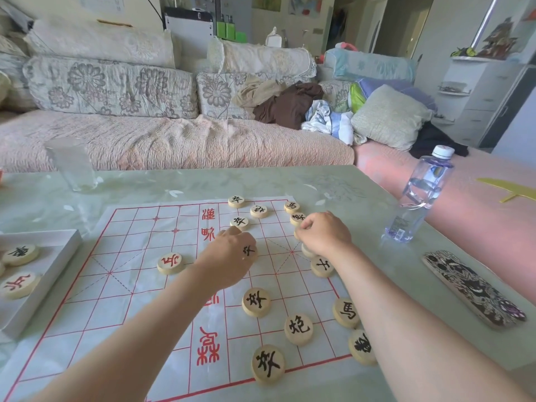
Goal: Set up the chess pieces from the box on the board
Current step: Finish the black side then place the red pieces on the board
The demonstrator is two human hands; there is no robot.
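Xiangqi setup, part done: left hand fingers curl round a black-lettered disc to seat it on the paper board beneath them; right hand fingers curl over an edge disc, grip unclear; box far left.

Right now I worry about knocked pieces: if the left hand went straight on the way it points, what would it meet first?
Probably the black-marked piece just past the left hand's fingertips; depth is unclear.
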